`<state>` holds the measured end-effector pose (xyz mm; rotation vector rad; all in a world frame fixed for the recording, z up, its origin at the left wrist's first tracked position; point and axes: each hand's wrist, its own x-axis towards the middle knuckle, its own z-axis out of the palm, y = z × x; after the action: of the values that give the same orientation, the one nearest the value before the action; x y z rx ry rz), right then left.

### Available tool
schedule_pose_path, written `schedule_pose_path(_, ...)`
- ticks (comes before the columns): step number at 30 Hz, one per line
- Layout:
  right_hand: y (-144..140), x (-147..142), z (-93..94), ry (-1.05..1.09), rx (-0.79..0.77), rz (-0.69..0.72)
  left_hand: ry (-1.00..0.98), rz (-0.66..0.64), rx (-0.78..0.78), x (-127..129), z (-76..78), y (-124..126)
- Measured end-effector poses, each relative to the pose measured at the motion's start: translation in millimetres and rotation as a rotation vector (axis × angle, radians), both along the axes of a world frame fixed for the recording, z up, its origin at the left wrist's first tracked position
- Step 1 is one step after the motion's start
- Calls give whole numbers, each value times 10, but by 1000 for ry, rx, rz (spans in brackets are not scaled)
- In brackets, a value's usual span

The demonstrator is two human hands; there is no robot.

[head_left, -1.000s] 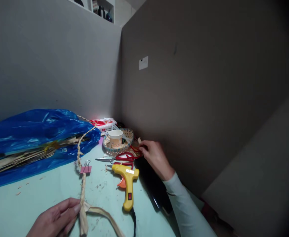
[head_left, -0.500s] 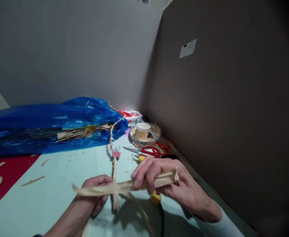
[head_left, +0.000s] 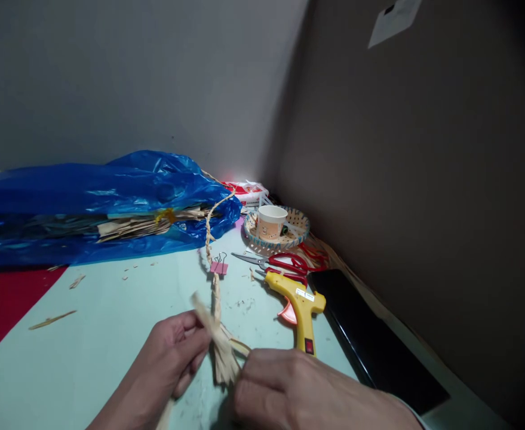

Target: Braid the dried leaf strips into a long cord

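A braid of pale dried plant fibre (head_left: 217, 292) runs down the table toward me, with a pink binder clip (head_left: 218, 269) gripping it higher up. My left hand (head_left: 184, 349) pinches the braid's lower end, where the strands cross. From there a flat fibre strip (head_left: 224, 352) slants down to the right. My right hand (head_left: 284, 382) is closed at that strip's lower end, its fingertips hidden behind the knuckles. Another narrow strand passes between the hands, and a loose end hangs below my left hand.
Right of the braid lie a yellow glue gun (head_left: 304, 304), red-handled scissors (head_left: 284, 261) and a black flat object (head_left: 374, 340). Behind them a paper cup (head_left: 271, 224) stands in a woven tray (head_left: 304, 236). A blue plastic bag (head_left: 154, 173) with dried strips lies at the back left.
My right hand has moved down and nearer, swinging the fibre strip from lying crosswise to slanting downward. The glue gun and black object are now uncovered. The view has shifted slightly.
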<state>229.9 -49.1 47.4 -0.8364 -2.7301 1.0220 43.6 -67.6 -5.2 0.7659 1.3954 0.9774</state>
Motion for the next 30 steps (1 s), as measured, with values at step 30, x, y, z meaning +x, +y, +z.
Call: schedule_pose_path(30,269,-159,-274,259,-76,-481,88,-14,21,-15,-83,6)
